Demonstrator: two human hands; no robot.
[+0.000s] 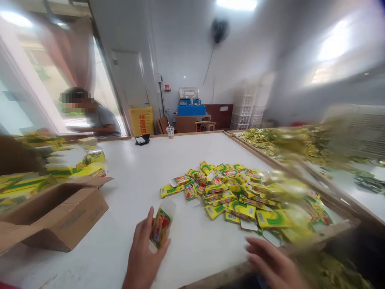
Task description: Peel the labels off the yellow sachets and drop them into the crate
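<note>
My left hand (146, 249) is closed around a small printed carton (162, 226) with red, green and yellow print. The carton stands tilted above the white table, a pale flap showing at its top end. My right hand (270, 259) is at the front edge of the table, slightly blurred. Its fingers are stretched out with nothing visible in them. Just beyond it lies a loose pile of similar yellow cartons (225, 196), some with white flaps sticking out.
An open cardboard box (81, 216) stands at the left, beside stacked yellow packs (64, 158). A plastic cup (170, 132) and a black item (142, 139) lie at the far edge. Wooden rails (255, 150) separate a table of yellow wrappers (264, 140). Another person (102, 118) sits at the left.
</note>
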